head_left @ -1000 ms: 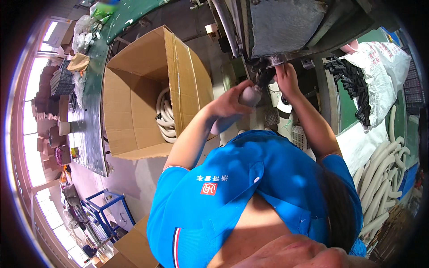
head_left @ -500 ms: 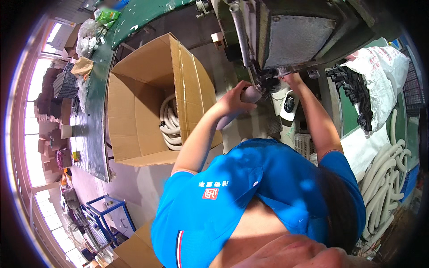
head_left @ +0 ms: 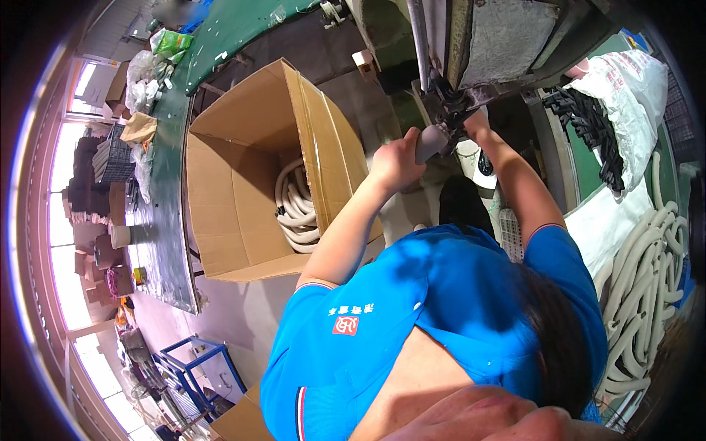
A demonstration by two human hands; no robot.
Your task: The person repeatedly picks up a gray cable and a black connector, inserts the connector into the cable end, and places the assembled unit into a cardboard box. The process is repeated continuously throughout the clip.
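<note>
Now — left hand [head_left: 398, 161]: grip wrapped round grey tube [head_left: 432, 142] | right hand [head_left: 476, 125]: grip obscured — can't tell

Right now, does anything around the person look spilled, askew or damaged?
Possibly one thing: at the right, black pieces lie loosely heaped at the mouth of the white sack, as if spilled, though perhaps on purpose. No damage stands out on the grey tube in the left hand.
</note>
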